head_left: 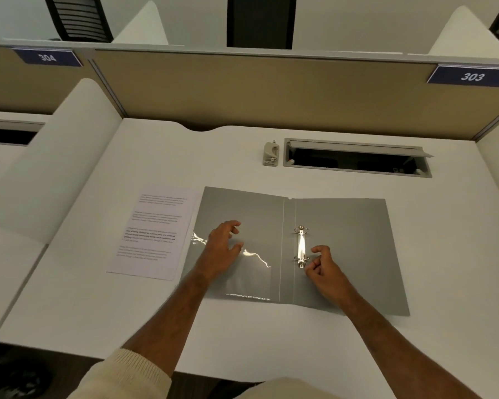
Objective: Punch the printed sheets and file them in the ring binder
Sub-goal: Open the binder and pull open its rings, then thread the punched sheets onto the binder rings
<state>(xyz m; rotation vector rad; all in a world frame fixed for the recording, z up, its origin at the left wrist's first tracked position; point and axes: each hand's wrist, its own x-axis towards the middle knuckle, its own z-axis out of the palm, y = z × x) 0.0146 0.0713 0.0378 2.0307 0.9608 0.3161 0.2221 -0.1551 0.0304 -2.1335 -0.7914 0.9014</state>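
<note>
The white bench (271, 335) carries everything, walled at the far side by a tan partition (257, 90) with a cable hatch (357, 158) open just in front of it. At the bench's middle the grey ring binder (343, 220) lies spread open, both covers flat, a clear pocket (251, 272) glinting on its left inner cover. Touching the binder's left edge lie the printed sheets (153, 234), face up in a neat stack; no holes show along their edges, though the view is too coarse to be sure. Well beyond the binder, near the hatch's left end, sits a small beige hole punch (270, 154), untouched.

The left hand (222, 249) rests on the left cover with fingers loosely spread, holding nothing. The right hand (323, 269) is loosely curled, fingertips close to the near end of the ring mechanism (301, 246); whether it touches the near ring I cannot tell, and it grips nothing clearly.

The step in hand looks like readying the binder, probably opening the rings. Punching seems not yet done, so the next move calls for reaching far for the punch and aligning the sheets' edge in it.
</note>
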